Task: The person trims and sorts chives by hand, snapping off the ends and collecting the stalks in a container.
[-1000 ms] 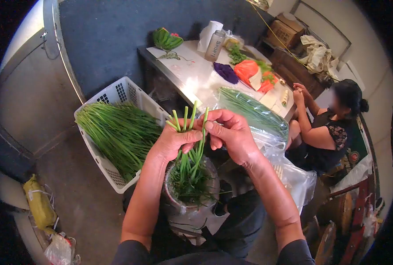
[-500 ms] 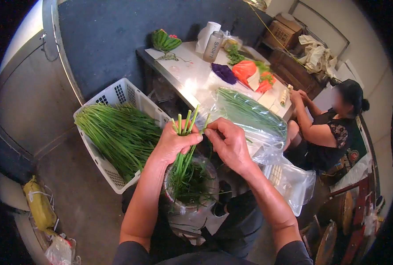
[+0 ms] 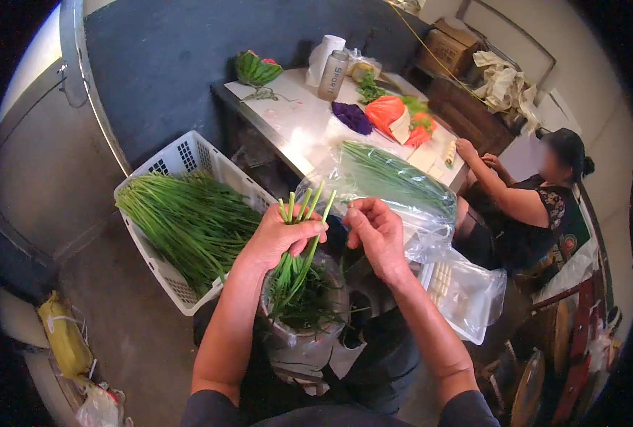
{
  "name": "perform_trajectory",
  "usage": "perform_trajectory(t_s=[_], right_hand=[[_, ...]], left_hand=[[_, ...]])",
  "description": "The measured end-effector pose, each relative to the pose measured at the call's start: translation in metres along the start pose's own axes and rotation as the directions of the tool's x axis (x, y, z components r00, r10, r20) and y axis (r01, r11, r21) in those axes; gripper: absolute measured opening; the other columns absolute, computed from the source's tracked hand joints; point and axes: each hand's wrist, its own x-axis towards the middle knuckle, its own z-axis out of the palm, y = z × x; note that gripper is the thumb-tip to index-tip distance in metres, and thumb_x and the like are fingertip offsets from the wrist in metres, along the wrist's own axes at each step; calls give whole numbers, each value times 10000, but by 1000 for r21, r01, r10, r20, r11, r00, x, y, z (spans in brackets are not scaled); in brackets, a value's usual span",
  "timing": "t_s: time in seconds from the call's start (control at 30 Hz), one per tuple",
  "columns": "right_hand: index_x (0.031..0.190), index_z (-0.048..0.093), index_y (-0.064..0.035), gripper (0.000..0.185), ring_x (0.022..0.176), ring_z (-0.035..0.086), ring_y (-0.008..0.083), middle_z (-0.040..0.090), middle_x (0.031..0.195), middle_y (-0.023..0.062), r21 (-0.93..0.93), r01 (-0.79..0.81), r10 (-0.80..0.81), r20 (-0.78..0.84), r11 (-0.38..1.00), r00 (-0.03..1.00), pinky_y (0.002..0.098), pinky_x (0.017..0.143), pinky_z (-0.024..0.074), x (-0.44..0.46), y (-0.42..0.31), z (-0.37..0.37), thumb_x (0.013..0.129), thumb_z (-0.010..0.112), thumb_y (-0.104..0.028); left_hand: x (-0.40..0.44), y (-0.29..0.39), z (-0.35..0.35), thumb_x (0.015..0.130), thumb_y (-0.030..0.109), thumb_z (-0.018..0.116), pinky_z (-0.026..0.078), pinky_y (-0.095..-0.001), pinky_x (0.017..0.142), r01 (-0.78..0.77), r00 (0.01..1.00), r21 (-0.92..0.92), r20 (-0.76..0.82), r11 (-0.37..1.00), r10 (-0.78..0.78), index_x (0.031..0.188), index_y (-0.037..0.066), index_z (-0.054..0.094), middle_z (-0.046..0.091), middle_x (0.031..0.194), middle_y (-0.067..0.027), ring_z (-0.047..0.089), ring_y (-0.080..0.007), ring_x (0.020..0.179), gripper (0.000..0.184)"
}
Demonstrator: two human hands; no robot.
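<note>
My left hand [image 3: 279,235] is closed around several garlic chives [image 3: 303,265], their pale ends sticking up above the thumb and their green leaves hanging down. Just to the right, apart from the bunch, my right hand [image 3: 377,233] has its thumb and fingertips pinched together; whatever may be between them is too small to make out. Below both hands stands a round bucket [image 3: 339,288] with loose green leaves in it. To the left, a white plastic crate [image 3: 170,274] holds a big heap of garlic chives [image 3: 188,220].
A table [image 3: 288,117] bears a clear bag of green stalks [image 3: 402,178], a bottle [image 3: 333,75], a watermelon piece [image 3: 256,69] and a red bag [image 3: 387,114]. Another person [image 3: 537,192] sits at its right side. A white tray [image 3: 466,331] is near my right forearm.
My right hand has drawn away from the stalks to the right, its fingertips now apart from them. My left hand still grips the bunch. The other person's hands have shifted slightly.
</note>
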Motion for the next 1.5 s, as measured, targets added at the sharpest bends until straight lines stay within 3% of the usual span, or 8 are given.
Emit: perform_trajectory(t_s=[0.37, 1.0, 1.1, 1.2, 1.23, 1.3, 1.43, 1.5], right_hand=[[937, 619, -11, 204, 556, 495, 44, 592, 716, -7, 47, -47, 42, 112, 998, 993, 212, 506, 413, 4, 7, 10, 917, 641, -213], [899, 607, 1, 245, 560, 517, 63, 610, 728, 16, 38, -75, 74, 27, 996, 997, 224, 502, 430, -11, 25, 9, 954, 577, -236], [916, 620, -3, 208, 556, 537, 68, 615, 731, 15, -40, -133, 134, 13, 990, 991, 229, 505, 443, -17, 41, 4, 933, 596, -209], [1006, 629, -7, 208, 596, 626, 159, 642, 776, 95, -354, -88, 187, 257, 931, 948, 315, 577, 512, -30, 67, -1, 830, 637, -118], [999, 619, 7, 224, 693, 666, 279, 639, 866, 163, -424, 52, 99, 327, 904, 940, 385, 666, 533, -35, 77, -2, 791, 631, -74], [1104, 576, 21, 348, 716, 653, 257, 639, 995, 138, -595, 334, -64, 427, 731, 902, 352, 673, 519, -43, 97, -6, 779, 658, -75], [929, 616, -10, 204, 765, 632, 409, 630, 857, 199, -612, 443, -215, 410, 656, 886, 469, 721, 520, -43, 109, -9, 780, 668, -140], [838, 624, -34, 214, 718, 624, 403, 614, 730, 194, -788, 214, 110, 335, 578, 936, 474, 668, 511, -37, 99, -10, 808, 672, -240]], left_hand=[[1, -4, 6, 790, 120, 704, 285, -210, 367, 24, 999, 4, 41, 1000, -24, 897, 0, 632, 664, 699, -121, 411, -47, 388, 176], [0, -2, 5, 830, 164, 679, 292, -206, 360, 124, 982, 28, 138, 992, -127, 894, -13, 657, 668, 694, -131, 427, -67, 385, 189], [-2, 1, -1, 854, 171, 636, 298, -206, 358, 112, 985, -50, 135, 992, -104, 901, -10, 653, 661, 685, -136, 433, -78, 382, 188], [-2, 7, -8, 869, 194, 597, 303, -205, 363, 70, 995, -83, 76, 994, -63, 913, 4, 642, 649, 673, -135, 444, -95, 398, 200], [-1, 9, -10, 871, 201, 591, 302, -205, 366, 45, 999, -105, 28, 993, -43, 916, 7, 638, 646, 672, -134, 444, -99, 404, 204], [-1, 12, -12, 878, 214, 579, 301, -207, 369, 18, 1000, -94, 17, 995, -17, 923, 10, 633, 641, 670, -130, 443, -103, 414, 217], [-2, 10, -15, 877, 196, 588, 298, -209, 370, 12, 999, -84, -31, 996, -15, 915, 8, 639, 648, 679, -129, 438, -97, 406, 199], [1, 6, -15, 873, 169, 598, 301, -210, 370, 58, 998, 11, 13, 998, -58, 910, 4, 641, 655, 689, -129, 440, -91, 407, 175]])
